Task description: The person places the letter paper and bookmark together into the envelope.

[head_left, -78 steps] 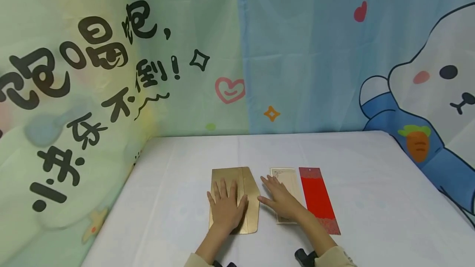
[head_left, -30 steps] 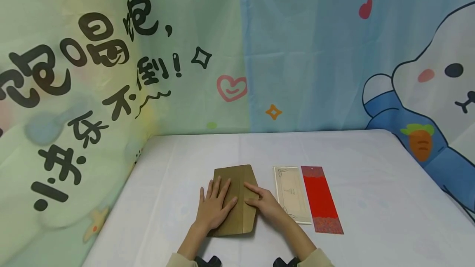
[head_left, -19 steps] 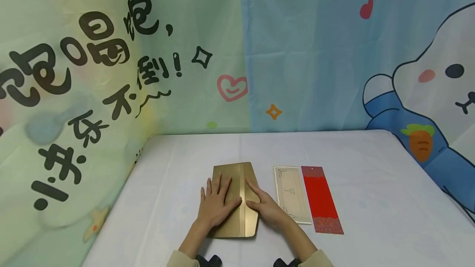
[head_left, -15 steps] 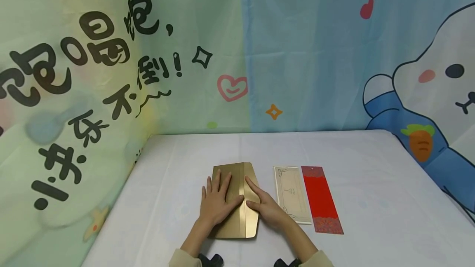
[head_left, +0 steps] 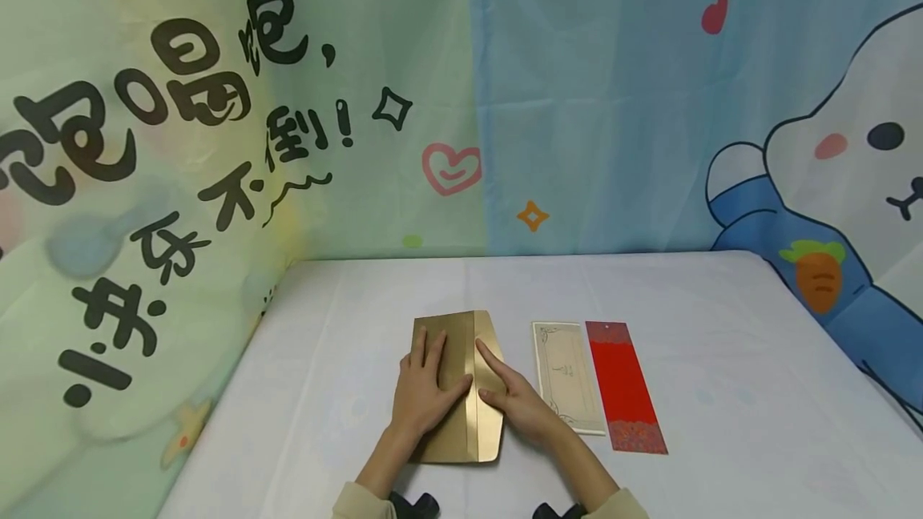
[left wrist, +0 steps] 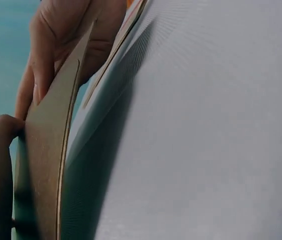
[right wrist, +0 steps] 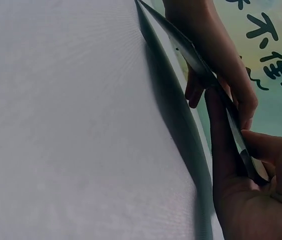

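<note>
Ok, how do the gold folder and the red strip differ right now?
Handling: the left hand and right hand hold the gold folder; neither touches the red strip. Pose: the gold folder is tilted, partly raised off the white table, while the red strip lies flat on it. Width: the gold folder is wider than the red strip. Both are longer than wide.

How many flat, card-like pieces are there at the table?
3: the gold envelope in the left hand and right hand, the cream card on the table to its right, and the red strip farther right. Others could be hidden underneath.
</note>
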`<state>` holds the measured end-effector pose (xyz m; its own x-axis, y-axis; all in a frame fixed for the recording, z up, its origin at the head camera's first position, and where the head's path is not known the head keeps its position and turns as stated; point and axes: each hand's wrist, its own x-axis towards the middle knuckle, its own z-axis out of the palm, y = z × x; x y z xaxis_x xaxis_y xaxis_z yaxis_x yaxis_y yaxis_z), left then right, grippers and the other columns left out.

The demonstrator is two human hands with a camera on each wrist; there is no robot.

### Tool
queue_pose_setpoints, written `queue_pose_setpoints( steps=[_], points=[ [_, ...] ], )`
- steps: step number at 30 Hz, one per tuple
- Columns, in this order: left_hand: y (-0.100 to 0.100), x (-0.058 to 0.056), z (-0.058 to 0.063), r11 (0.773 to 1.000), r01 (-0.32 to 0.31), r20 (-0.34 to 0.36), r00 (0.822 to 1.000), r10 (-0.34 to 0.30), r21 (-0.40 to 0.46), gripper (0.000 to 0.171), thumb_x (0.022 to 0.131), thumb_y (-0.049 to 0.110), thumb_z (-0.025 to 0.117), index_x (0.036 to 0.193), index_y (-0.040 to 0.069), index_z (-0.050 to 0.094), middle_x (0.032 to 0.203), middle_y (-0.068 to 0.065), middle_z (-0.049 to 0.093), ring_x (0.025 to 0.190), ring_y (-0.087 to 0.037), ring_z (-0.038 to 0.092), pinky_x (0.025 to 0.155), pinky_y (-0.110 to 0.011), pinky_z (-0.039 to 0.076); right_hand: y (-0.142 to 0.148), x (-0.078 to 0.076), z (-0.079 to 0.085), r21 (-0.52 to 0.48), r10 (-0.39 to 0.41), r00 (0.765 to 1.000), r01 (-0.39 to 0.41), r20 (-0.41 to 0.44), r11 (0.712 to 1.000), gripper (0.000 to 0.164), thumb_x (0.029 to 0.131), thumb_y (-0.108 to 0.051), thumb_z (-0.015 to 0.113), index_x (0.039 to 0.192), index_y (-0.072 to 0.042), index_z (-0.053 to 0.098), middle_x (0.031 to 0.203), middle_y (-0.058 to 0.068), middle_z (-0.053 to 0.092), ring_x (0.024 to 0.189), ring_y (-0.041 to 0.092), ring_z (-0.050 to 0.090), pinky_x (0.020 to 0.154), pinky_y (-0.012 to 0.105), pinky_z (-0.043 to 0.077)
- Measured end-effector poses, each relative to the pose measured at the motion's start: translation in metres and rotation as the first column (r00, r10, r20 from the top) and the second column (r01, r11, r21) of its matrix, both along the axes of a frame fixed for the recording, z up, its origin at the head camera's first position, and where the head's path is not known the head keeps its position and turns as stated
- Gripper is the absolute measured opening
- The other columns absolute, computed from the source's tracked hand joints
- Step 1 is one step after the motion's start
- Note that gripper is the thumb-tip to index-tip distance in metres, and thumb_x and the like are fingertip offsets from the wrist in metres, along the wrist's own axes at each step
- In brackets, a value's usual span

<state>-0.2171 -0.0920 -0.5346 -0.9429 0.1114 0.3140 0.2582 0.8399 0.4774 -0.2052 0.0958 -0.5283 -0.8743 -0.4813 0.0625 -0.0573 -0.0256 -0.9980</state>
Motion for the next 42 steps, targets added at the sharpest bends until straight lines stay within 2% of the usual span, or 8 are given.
queue_pose_setpoints(
  steps=[5, 9, 13, 20, 25, 31, 35, 42],
  points=[
    [0.000, -0.001, 0.000, 1.000, -0.020, -0.078, 0.997, 0.022, 0.018, 0.080, 0.077, 0.060, 0.057, 0.141, 0.016, 0.039, 0.147, -0.016, 0.027, 0.110, -0.044, 0.044, 0.076, -0.050, 0.046, -0.002, -0.001, -0.003, 0.041, -0.045, 0.999, 0.045, 0.003, 0.998, 0.073, 0.089, 0.003, 0.049, 0.148, -0.026, 0.019, 0.152, 0.009, 0.012, 0.136, 0.024, 0.012, 0.106, 0.040, 0.015],
    [0.002, -0.002, 0.001, 0.999, -0.037, -0.111, 0.993, 0.037, 0.002, 0.080, 0.076, 0.059, 0.058, 0.140, 0.016, 0.041, 0.145, -0.017, 0.030, 0.105, -0.043, 0.048, 0.073, -0.049, 0.047, -0.003, -0.001, -0.005, 0.083, -0.093, 0.995, 0.095, -0.029, 0.992, 0.074, 0.087, 0.007, 0.049, 0.147, -0.027, 0.022, 0.152, 0.009, 0.014, 0.137, 0.027, 0.011, 0.107, 0.047, 0.009],
    [0.006, -0.002, 0.003, 0.997, -0.078, -0.116, 0.990, 0.075, -0.025, 0.084, 0.071, 0.062, 0.058, 0.140, 0.017, 0.041, 0.145, -0.017, 0.029, 0.103, -0.041, 0.049, 0.073, -0.050, 0.044, -0.003, -0.001, -0.006, 0.104, -0.111, 0.993, 0.115, -0.051, 0.988, 0.076, 0.087, 0.008, 0.050, 0.147, -0.030, 0.023, 0.152, 0.007, 0.016, 0.137, 0.027, 0.011, 0.107, 0.048, 0.009],
    [0.010, -0.004, 0.003, 0.987, -0.146, -0.135, 0.981, 0.136, -0.068, 0.095, 0.063, 0.072, 0.058, 0.142, 0.023, 0.038, 0.148, -0.018, 0.023, 0.103, -0.039, 0.048, 0.073, -0.048, 0.043, -0.004, 0.000, -0.005, 0.109, -0.121, 0.988, 0.132, -0.099, 0.985, 0.077, 0.084, 0.010, 0.052, 0.147, -0.026, 0.025, 0.151, 0.006, 0.019, 0.137, 0.027, 0.012, 0.107, 0.049, 0.009],
    [0.010, -0.004, 0.000, 0.986, -0.150, -0.149, 0.979, 0.137, -0.079, 0.094, 0.063, 0.069, 0.060, 0.142, 0.023, 0.038, 0.148, -0.017, 0.023, 0.101, -0.039, 0.048, 0.071, -0.046, 0.045, -0.003, 0.000, -0.004, 0.097, -0.107, 0.991, 0.115, -0.083, 0.989, 0.077, 0.085, 0.008, 0.052, 0.147, -0.028, 0.024, 0.151, 0.002, 0.020, 0.137, 0.021, 0.013, 0.108, 0.044, 0.010],
    [0.011, -0.003, -0.001, 0.982, -0.164, -0.145, 0.978, 0.149, -0.095, 0.089, 0.065, 0.068, 0.059, 0.141, 0.026, 0.040, 0.149, -0.013, 0.023, 0.079, -0.031, 0.046, 0.054, -0.031, 0.040, -0.001, -0.001, -0.005, 0.068, -0.090, 0.992, 0.096, -0.086, 0.993, 0.075, 0.086, 0.006, 0.052, 0.147, -0.026, 0.023, 0.151, 0.002, 0.017, 0.137, 0.020, 0.012, 0.108, 0.042, 0.010],
    [0.011, -0.003, -0.001, 0.983, -0.168, -0.137, 0.978, 0.156, -0.081, 0.089, 0.063, 0.066, 0.061, 0.140, 0.028, 0.041, 0.150, -0.011, 0.022, 0.075, -0.028, 0.044, 0.047, -0.026, 0.035, -0.001, -0.002, -0.007, 0.046, -0.087, 0.993, 0.091, -0.078, 0.995, 0.075, 0.086, 0.006, 0.052, 0.148, -0.025, 0.023, 0.152, 0.003, 0.015, 0.137, 0.021, 0.011, 0.107, 0.042, 0.011],
    [0.011, -0.004, 0.000, 0.988, -0.155, -0.066, 0.986, 0.153, -0.028, 0.090, 0.057, 0.056, 0.065, 0.139, 0.028, 0.043, 0.150, -0.007, 0.021, 0.077, -0.028, 0.044, 0.047, -0.027, 0.035, -0.002, -0.001, -0.008, 0.056, -0.094, 0.995, 0.096, -0.046, 0.994, 0.074, 0.087, 0.005, 0.053, 0.148, -0.022, 0.022, 0.153, 0.007, 0.010, 0.137, 0.027, 0.008, 0.107, 0.046, 0.010]
  ],
)
